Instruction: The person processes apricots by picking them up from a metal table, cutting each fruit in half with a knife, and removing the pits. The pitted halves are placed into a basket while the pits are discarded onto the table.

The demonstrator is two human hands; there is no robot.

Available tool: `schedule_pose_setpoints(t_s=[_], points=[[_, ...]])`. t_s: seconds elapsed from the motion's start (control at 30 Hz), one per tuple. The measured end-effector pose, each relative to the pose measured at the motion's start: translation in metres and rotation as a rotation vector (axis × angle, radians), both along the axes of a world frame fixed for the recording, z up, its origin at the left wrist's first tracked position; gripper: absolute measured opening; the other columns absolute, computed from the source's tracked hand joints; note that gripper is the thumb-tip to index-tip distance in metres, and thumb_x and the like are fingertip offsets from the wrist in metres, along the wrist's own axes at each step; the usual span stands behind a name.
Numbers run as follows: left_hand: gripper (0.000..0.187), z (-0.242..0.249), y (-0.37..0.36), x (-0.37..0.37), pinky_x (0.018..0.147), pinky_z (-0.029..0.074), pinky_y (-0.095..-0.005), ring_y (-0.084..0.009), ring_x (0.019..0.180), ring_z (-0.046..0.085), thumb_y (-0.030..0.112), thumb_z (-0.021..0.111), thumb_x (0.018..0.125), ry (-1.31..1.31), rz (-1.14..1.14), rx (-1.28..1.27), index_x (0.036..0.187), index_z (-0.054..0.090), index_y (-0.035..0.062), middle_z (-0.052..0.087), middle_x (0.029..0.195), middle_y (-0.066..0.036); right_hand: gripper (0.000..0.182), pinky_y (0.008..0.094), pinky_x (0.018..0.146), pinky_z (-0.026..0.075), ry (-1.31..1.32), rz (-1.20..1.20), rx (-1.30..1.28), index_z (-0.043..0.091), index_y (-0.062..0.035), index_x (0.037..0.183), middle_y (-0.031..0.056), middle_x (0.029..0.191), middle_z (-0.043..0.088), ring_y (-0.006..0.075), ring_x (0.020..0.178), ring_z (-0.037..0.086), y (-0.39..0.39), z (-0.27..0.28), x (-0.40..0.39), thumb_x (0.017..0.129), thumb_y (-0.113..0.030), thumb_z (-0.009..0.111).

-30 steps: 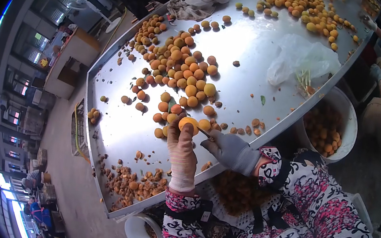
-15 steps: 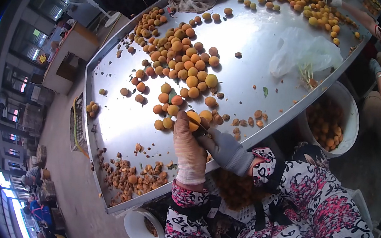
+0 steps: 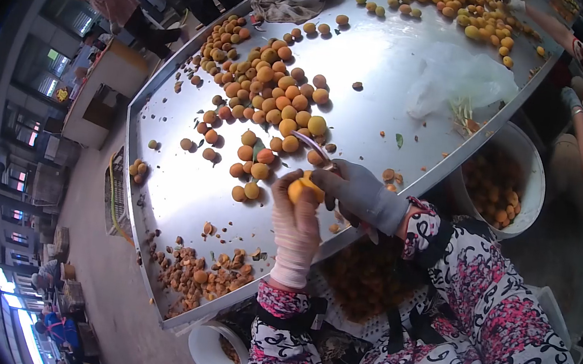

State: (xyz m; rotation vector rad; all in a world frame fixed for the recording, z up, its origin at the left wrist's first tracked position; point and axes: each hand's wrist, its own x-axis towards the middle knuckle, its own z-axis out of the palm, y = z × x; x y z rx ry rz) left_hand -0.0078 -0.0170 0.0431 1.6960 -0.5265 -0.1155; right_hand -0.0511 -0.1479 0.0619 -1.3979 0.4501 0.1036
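Small round orange apricot (image 3: pixel 303 188) sits pinched in the pink-gloved left hand (image 3: pixel 292 220) above the near rim of the steel table (image 3: pixel 181 190), skin smooth, apparently split open. Grey-gloved right hand (image 3: pixel 356 190) is closed around a thin knife (image 3: pixel 312 146). Looks like mid-pitting; next move calls for prying the stone free, with loose apricots (image 3: pixel 266 91) heaped beyond.

I see my gloved left hand (image 3: pixel 294 222) gripping an apricot (image 3: pixel 303 187) above the near edge of the steel table (image 3: pixel 385 70), while my grey-gloved right hand (image 3: pixel 359 190) holds a knife (image 3: pixel 310 144) against it.
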Motion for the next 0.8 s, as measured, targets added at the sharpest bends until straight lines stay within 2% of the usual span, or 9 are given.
schedule_pose_setpoints(t_s=[0.1, 0.2, 0.23, 0.3, 0.4, 0.5, 0.6, 0.73, 0.8], points=[[0.037, -0.011, -0.003, -0.003, 0.071, 0.046, -0.0383, -0.0313, 0.078, 0.059, 0.017, 0.055, 0.081, -0.424, 0.002, 0.281, 0.110, 0.046, -0.0030, 0.059, 0.085, -0.019, 0.039, 0.0210, 0.037, 0.037, 0.049, 0.031, 0.137, 0.052, -0.0017, 0.095, 0.0027, 0.065, 0.053, 0.0073, 0.042, 0.046, -0.002, -0.005, 0.006, 0.084, -0.039, 0.057], [0.036, -0.012, -0.007, -0.005, 0.071, 0.046, -0.0401, -0.0348, 0.078, 0.058, 0.019, 0.053, 0.082, -0.476, 0.004, 0.249, 0.109, 0.047, -0.0032, 0.059, 0.085, -0.020, 0.038, 0.0202, 0.039, 0.038, -0.035, -0.011, 0.416, 0.054, -0.0022, 0.095, 0.0023, 0.068, 0.055, 0.0071, 0.046, 0.048, 0.001, -0.013, 0.004, 0.083, -0.038, 0.059], [0.036, -0.015, -0.008, -0.005, 0.071, 0.046, -0.0401, -0.0348, 0.078, 0.058, 0.019, 0.053, 0.082, -0.474, 0.004, 0.249, 0.109, 0.047, -0.0032, 0.059, 0.085, -0.020, 0.038, 0.0202, 0.039, 0.038, -0.033, -0.012, 0.415, 0.054, -0.0022, 0.095, 0.0023, 0.068, 0.055, 0.0071, 0.046, 0.048, 0.000, -0.015, 0.002, 0.083, -0.038, 0.059], [0.036, -0.024, -0.009, -0.004, 0.071, 0.046, -0.0398, -0.0343, 0.078, 0.058, 0.021, 0.052, 0.084, -0.248, -0.006, 0.138, 0.110, 0.047, -0.0029, 0.058, 0.085, -0.020, 0.038, 0.0197, 0.042, 0.040, -0.002, -0.006, 0.315, 0.056, -0.0012, 0.096, 0.0026, 0.071, 0.056, 0.0072, 0.050, 0.050, -0.001, -0.017, 0.000, 0.082, -0.036, 0.061], [0.036, -0.012, -0.013, -0.013, 0.071, 0.046, -0.0398, -0.0343, 0.077, 0.058, 0.022, 0.051, 0.085, -0.110, 0.005, 0.101, 0.111, 0.047, -0.0027, 0.058, 0.086, -0.020, 0.041, 0.0188, 0.050, 0.043, -0.008, -0.122, 0.272, 0.056, 0.0007, 0.098, 0.0030, 0.075, 0.058, 0.0065, 0.060, 0.053, 0.004, -0.019, -0.001, 0.080, -0.035, 0.063], [0.036, -0.022, -0.010, -0.008, 0.072, 0.046, -0.0394, -0.0340, 0.078, 0.058, 0.021, 0.052, 0.084, -0.242, 0.011, 0.156, 0.111, 0.047, -0.0027, 0.058, 0.087, -0.020, 0.041, 0.0185, 0.056, 0.044, -0.001, -0.156, 0.133, 0.056, 0.0014, 0.097, 0.0032, 0.078, 0.059, 0.0057, 0.067, 0.054, 0.005, -0.015, -0.001, 0.079, -0.035, 0.065], [0.036, -0.025, -0.007, -0.007, 0.074, 0.046, -0.0388, -0.0340, 0.081, 0.057, 0.018, 0.053, 0.082, -0.317, 0.016, 0.176, 0.111, 0.047, -0.0020, 0.058, 0.090, -0.020, 0.042, 0.0185, 0.060, 0.044, -0.097, -0.084, 0.135, 0.056, 0.0013, 0.097, 0.0028, 0.080, 0.058, 0.0054, 0.070, 0.053, 0.000, -0.011, -0.005, 0.078, -0.035, 0.066], [0.033, -0.019, -0.007, -0.010, 0.073, 0.046, -0.0369, -0.0299, 0.080, 0.059, 0.023, 0.051, 0.087, -0.221, -0.011, 0.094, 0.110, 0.047, -0.0015, 0.059, 0.090, -0.017, 0.041, 0.0175, 0.051, 0.040, -0.029, -0.015, 0.223, 0.057, -0.0018, 0.098, 0.0002, 0.076, 0.057, 0.0034, 0.061, 0.050, -0.002, -0.011, -0.004, 0.077, -0.035, 0.067], [0.040, -0.008, -0.008, -0.012, 0.074, 0.046, -0.0347, -0.0236, 0.081, 0.059, 0.035, 0.045, 0.092, 0.215, -0.069, -0.157, 0.110, 0.049, -0.0004, 0.059, 0.091, -0.011, 0.042, 0.0170, 0.048, 0.038, -0.056, 0.001, 0.236, 0.057, -0.0031, 0.099, -0.0005, 0.075, 0.056, 0.0028, 0.059, 0.049, 0.003, -0.012, -0.005, 0.076, -0.036, 0.067]])
